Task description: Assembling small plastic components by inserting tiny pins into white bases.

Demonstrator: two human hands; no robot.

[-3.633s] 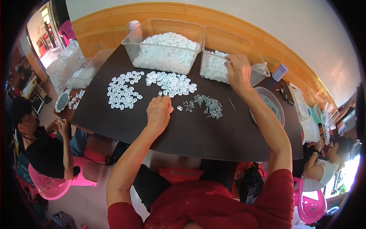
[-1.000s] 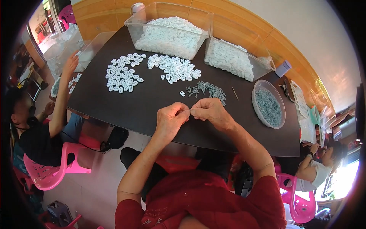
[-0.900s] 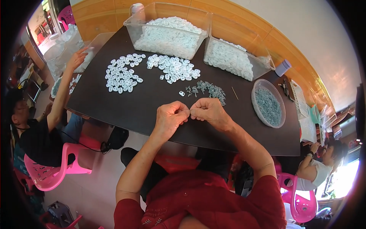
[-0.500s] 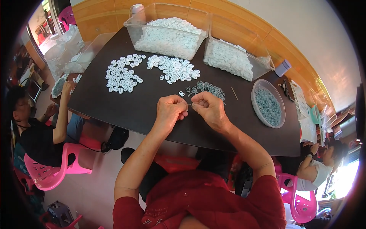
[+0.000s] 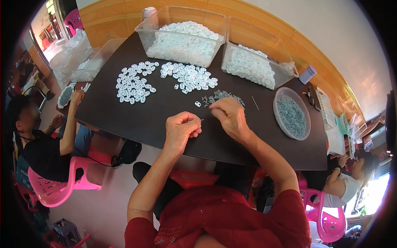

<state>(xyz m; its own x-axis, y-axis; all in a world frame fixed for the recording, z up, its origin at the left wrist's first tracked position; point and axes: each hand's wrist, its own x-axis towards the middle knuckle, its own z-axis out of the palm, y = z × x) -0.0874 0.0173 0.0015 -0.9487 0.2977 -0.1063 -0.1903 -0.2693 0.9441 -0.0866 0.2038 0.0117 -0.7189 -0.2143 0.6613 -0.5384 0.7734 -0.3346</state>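
Standing by the dark table (image 5: pixel 136 126); a seated person in a red shirt is at its near edge.

Left hand (image 5: pixel 178 131): above the near part of the table, thumb and forefinger pinched together, other fingers curled in. It has hold of a tiny part (image 5: pixel 202 120); only a slim end pokes out to the right, too small to identify.

Right hand (image 5: pixel 232 118): apart from the left, at the near side of a loose pile of grey screw-like pins (image 5: pixel 219 96), covering some of it from my view. Fingers bent, thumb near the forefinger; cannot tell whether anything is between them.

Just left of the pins: a single white two-holed piece (image 5: pixel 197 104). Farther off, a heap of white pieces (image 5: pixel 192 76); left of that, a spread of white oval pieces (image 5: pixel 125 87), mostly one layer deep.

At the back, side by side: a large clear bin (image 5: pixel 144 43) and a second clear bin (image 5: pixel 285 78), both holding white pieces. To the right, a round clear tub (image 5: pixel 295 137) of grey pins; a thin stick (image 5: pixel 255 103) lies between tub and pile. Beyond the tub, pliers (image 5: pixel 311 99) and a purple bottle (image 5: pixel 307 75).
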